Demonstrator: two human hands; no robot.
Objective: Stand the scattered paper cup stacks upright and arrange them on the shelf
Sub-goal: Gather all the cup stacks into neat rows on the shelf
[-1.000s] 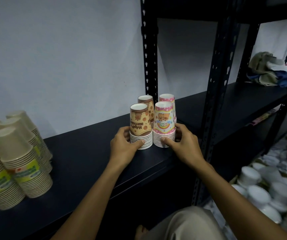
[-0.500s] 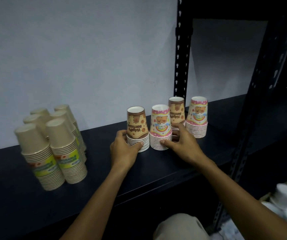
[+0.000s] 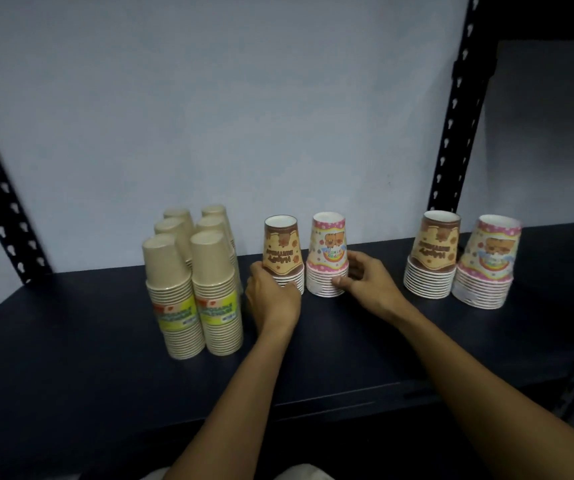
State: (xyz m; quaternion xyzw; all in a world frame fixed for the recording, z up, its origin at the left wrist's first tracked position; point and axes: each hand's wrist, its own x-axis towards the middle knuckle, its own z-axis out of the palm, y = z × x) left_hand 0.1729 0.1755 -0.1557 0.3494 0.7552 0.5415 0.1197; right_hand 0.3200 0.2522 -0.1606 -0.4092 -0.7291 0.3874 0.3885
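Because made of thin nested paper, light and easily crushed or tipped: brown birthday cup stack (image 3: 282, 255) and pink birthday cup stack (image 3: 327, 255), upside down, side by side mid-shelf (image 3: 70, 341), just right of the beige cup stacks (image 3: 193, 289). Best held low, at the ribbed rims. Left hand (image 3: 271, 299) curled round the brown stack's base; right hand (image 3: 365, 282) pinching the pink's rims. Forearms angled in from below.

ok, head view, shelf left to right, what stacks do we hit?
plain tan stacks → brown stack in left hand → pink stack in right hand → second brown stack → second pink stack.
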